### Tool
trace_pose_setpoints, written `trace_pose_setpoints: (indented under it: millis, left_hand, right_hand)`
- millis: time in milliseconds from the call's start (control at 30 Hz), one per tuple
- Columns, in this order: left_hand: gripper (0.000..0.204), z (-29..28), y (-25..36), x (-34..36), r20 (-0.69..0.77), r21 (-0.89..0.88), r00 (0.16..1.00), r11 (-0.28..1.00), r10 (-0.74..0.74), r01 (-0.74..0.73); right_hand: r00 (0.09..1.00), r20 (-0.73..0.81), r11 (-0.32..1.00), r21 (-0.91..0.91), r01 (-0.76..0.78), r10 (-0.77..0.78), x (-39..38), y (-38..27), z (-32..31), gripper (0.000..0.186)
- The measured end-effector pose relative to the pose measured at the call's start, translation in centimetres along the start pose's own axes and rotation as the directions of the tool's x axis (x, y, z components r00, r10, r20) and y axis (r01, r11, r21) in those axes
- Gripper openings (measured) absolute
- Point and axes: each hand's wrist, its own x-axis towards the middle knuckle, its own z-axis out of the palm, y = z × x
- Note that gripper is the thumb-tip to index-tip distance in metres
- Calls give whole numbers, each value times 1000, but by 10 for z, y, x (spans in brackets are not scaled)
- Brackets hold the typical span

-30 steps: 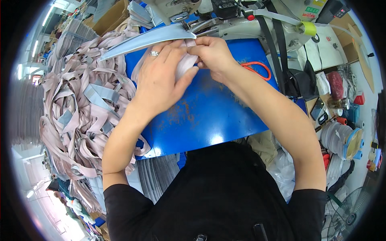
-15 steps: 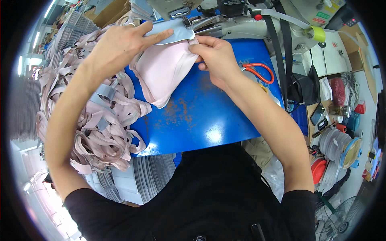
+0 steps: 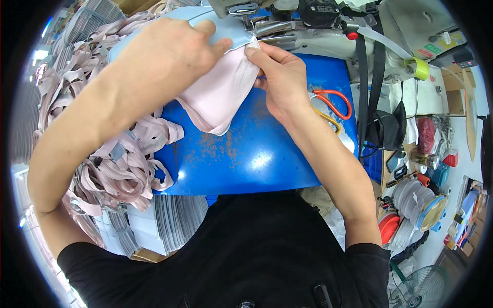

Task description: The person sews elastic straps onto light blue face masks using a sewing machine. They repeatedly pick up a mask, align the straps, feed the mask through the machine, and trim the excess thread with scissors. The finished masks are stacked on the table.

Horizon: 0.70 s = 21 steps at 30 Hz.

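Note:
My left hand [image 3: 179,49] bends over a light blue fabric panel [image 3: 226,28], its fingertips on the panel by the edge; some fingers are hidden. Below that edge hangs a pale pink, cup-shaped fabric piece [image 3: 218,95], its lower tip over the blue table [image 3: 221,172]. Its upper right corner is pinched between the thumb and fingers of my right hand [image 3: 280,69]. Both fabrics meet beneath the metal foot and needle of a sewing machine [image 3: 244,11].
A tangled heap of pink straps and fabric [image 3: 120,169] covers the table's left side. Scissors with red and yellow handles [image 3: 334,100] lie right of my right hand. Black straps [image 3: 362,87] hang from the machine. Stacked grey sheets [image 3: 172,223] stand below the table.
My left hand has shifted, its fingers now more bent, and more of the light blue panel shows. My right hand keeps its pinch on the pink piece. The whole view has shifted slightly.

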Motion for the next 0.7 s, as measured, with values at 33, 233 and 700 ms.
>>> trace_pose_setpoints:
  millis: [33,233,700]
  left_hand:
    - [61,-3,7,2,16,-7,999,999,-33,33]
    - [32,-4,50,18,-72,-199,981,966,-181,164]
    - [37,24,72,44,-43,-660,861,661,-507,357]
  right_hand:
    - [1000,-14,1000,5,9,-9,0,-1,0,26]
    - [989,-7,989,2,148,-148,0,17,-7,33]
    - [944,76,898,-292,328,-320,-12,28,-21,33]
